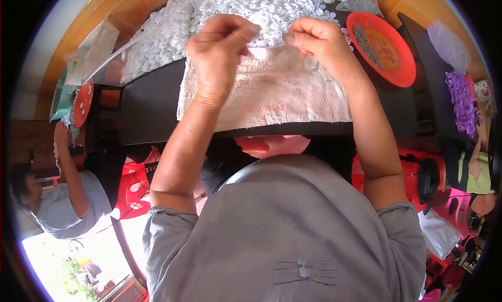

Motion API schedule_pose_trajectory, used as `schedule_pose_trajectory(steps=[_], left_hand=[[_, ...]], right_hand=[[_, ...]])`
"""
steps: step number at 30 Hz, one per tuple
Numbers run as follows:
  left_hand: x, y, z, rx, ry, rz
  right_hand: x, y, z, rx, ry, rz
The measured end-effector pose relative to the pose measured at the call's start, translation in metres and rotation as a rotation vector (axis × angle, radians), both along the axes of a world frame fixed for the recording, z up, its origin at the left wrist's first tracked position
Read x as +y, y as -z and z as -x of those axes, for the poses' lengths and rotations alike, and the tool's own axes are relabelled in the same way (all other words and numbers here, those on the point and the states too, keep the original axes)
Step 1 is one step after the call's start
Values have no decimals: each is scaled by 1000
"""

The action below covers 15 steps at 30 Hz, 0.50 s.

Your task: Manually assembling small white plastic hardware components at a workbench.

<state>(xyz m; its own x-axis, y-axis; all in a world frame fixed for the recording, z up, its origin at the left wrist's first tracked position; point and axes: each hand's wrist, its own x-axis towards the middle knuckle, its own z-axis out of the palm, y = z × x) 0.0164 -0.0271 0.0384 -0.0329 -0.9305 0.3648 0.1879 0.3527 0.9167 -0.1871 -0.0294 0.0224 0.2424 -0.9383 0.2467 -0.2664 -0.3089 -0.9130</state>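
White plastic rings (246, 9) lie heaped at the far edge of the dark surface (151, 108), where the left hand (219, 51) and right hand (319, 41) each pinch a tiny piece above the cloth (272, 101); a slackened pinch would likely lose it in the heap.

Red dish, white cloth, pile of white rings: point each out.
red dish (400, 72): head view, near rim.
white cloth (272, 101): head view, middle of the weave.
pile of white rings (272, 9): head view, top of the heap.
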Motion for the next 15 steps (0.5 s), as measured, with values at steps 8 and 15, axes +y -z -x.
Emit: schedule_pose_trajectory(steps=[8, 15], left_hand=[[-19, -35, -77, -43, -201, 89], [16, 40, -63, -371, -154, -87]], right_hand=[[0, 12, 11, 596, -47, 301], [1, 17, 4, 805, -27, 413]])
